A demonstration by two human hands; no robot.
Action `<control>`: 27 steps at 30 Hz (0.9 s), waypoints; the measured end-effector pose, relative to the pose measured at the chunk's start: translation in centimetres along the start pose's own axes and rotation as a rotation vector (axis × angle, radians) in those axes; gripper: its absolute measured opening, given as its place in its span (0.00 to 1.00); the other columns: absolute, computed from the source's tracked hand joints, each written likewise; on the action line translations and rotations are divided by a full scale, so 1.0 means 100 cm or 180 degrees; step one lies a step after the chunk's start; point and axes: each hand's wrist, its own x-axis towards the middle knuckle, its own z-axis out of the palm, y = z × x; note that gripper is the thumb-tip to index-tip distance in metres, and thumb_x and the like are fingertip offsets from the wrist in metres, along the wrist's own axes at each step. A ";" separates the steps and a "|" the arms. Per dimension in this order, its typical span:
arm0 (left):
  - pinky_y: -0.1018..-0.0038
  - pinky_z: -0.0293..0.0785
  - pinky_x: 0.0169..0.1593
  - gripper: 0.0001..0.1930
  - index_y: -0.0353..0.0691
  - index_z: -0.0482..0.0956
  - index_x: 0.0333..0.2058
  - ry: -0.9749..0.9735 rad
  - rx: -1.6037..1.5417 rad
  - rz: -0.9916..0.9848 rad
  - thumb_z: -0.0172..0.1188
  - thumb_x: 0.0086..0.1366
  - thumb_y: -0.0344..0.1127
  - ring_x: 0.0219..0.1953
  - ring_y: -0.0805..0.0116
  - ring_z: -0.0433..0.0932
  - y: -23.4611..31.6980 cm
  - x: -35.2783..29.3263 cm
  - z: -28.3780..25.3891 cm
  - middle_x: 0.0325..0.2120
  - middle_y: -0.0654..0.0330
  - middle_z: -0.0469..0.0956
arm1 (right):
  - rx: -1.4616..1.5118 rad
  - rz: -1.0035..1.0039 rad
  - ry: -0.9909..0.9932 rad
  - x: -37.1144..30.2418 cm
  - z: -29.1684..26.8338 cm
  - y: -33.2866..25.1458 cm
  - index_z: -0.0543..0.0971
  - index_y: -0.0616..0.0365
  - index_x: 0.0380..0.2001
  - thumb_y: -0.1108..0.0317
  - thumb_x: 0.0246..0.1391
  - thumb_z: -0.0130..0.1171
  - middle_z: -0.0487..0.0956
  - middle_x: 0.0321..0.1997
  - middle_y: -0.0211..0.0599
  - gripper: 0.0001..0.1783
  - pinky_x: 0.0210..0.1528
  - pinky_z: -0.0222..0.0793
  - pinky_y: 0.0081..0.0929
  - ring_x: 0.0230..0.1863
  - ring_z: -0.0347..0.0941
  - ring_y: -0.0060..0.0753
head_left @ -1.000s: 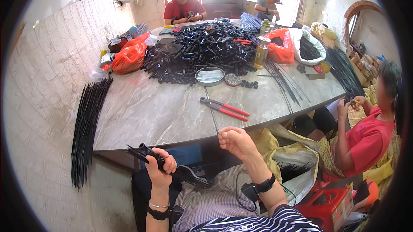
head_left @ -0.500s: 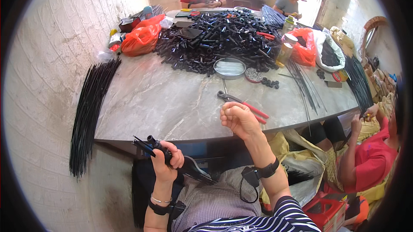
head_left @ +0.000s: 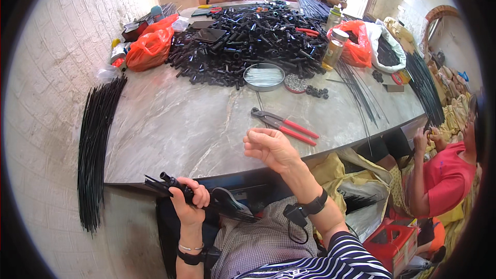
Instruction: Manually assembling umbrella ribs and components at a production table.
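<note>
My left hand (head_left: 191, 201) is closed round a black tube (head_left: 168, 178) and several thin black rods (head_left: 154, 183), just off the table's near edge. The rods' far ends trail behind the hand over my lap. My right hand (head_left: 274, 151) is raised over the near edge of the table with thumb and fingertips pinched together; whatever they hold, if anything, is too small to make out. Just beyond it lie pincers with red handles (head_left: 292, 128), jaws to the left. Farther off stands a round tin (head_left: 264, 87) of thin pale pins.
A large heap of black tubes (head_left: 248, 41) fills the table's far middle. Long black rods (head_left: 98, 149) overhang the left edge. Orange bags (head_left: 150, 49), a bottle (head_left: 335, 49) and a small dish (head_left: 296, 85) surround the heap. Co-workers sit opposite, and another person (head_left: 449, 175) sits at right.
My view has shifted a little, so the table sits farther left. My right hand has drawn slightly back toward me, away from the pincers. The left hand keeps its hold on the tube and rods.
</note>
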 end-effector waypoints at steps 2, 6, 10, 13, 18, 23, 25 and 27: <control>0.79 0.52 0.16 0.28 0.40 0.69 0.32 -0.0011 0.0005 -0.0005 0.41 0.66 0.64 0.11 0.78 0.54 -0.001 0.001 0.001 0.11 0.70 0.56 | 0.0007 0.0060 -0.0041 0.001 0.001 0.000 0.78 0.65 0.37 0.71 0.56 0.59 0.80 0.35 0.41 0.08 0.38 0.80 0.29 0.35 0.79 0.30; 0.77 0.56 0.18 0.28 0.37 0.70 0.33 -0.0003 -0.0167 -0.0077 0.47 0.65 0.62 0.13 0.76 0.57 -0.002 0.003 -0.001 0.11 0.68 0.59 | -0.0206 0.0107 0.0083 0.000 0.010 0.005 0.79 0.63 0.36 0.69 0.57 0.58 0.80 0.35 0.40 0.08 0.37 0.80 0.29 0.35 0.78 0.29; 0.79 0.54 0.17 0.28 0.39 0.70 0.35 0.0015 0.0182 0.0011 0.42 0.67 0.63 0.12 0.79 0.54 0.000 0.011 0.006 0.11 0.70 0.55 | -0.0447 -0.0207 0.0006 -0.008 0.020 0.012 0.79 0.62 0.37 0.68 0.59 0.57 0.80 0.34 0.36 0.09 0.37 0.78 0.27 0.34 0.77 0.26; 0.80 0.54 0.16 0.29 0.38 0.71 0.39 0.0003 0.0394 0.0066 0.43 0.66 0.63 0.12 0.80 0.54 0.002 0.014 0.014 0.11 0.70 0.55 | -0.0588 -0.0371 -0.0066 -0.019 0.023 0.017 0.80 0.63 0.37 0.68 0.60 0.56 0.80 0.34 0.35 0.09 0.38 0.77 0.26 0.34 0.77 0.25; 0.80 0.54 0.16 0.33 0.35 0.71 0.43 0.0040 0.0547 0.0089 0.44 0.64 0.65 0.11 0.81 0.53 0.000 0.015 0.030 0.11 0.71 0.55 | -0.0903 -0.0627 -0.0133 -0.039 0.033 0.029 0.80 0.65 0.34 0.71 0.58 0.56 0.79 0.32 0.33 0.07 0.39 0.74 0.25 0.34 0.75 0.24; 0.80 0.53 0.17 0.34 0.36 0.71 0.45 -0.0030 0.0688 0.0042 0.44 0.63 0.65 0.11 0.81 0.52 -0.002 0.010 0.038 0.11 0.71 0.54 | -0.1090 -0.0683 -0.0441 -0.046 0.040 0.030 0.81 0.67 0.35 0.76 0.54 0.60 0.80 0.33 0.33 0.06 0.40 0.72 0.19 0.35 0.75 0.21; 0.80 0.52 0.17 0.34 0.36 0.71 0.47 0.0061 0.0517 -0.0114 0.43 0.64 0.65 0.11 0.81 0.52 -0.003 0.010 0.042 0.11 0.71 0.54 | -0.1129 -0.0822 -0.0535 -0.047 0.043 0.030 0.81 0.66 0.34 0.78 0.53 0.60 0.79 0.34 0.31 0.06 0.40 0.71 0.18 0.35 0.74 0.21; 0.81 0.52 0.17 0.36 0.35 0.69 0.51 0.0002 0.0617 -0.0117 0.43 0.63 0.65 0.12 0.82 0.52 -0.002 0.015 0.053 0.12 0.71 0.55 | -0.1432 -0.1363 -0.0623 -0.045 0.044 0.033 0.81 0.65 0.34 0.79 0.52 0.60 0.76 0.36 0.32 0.05 0.38 0.72 0.19 0.33 0.74 0.24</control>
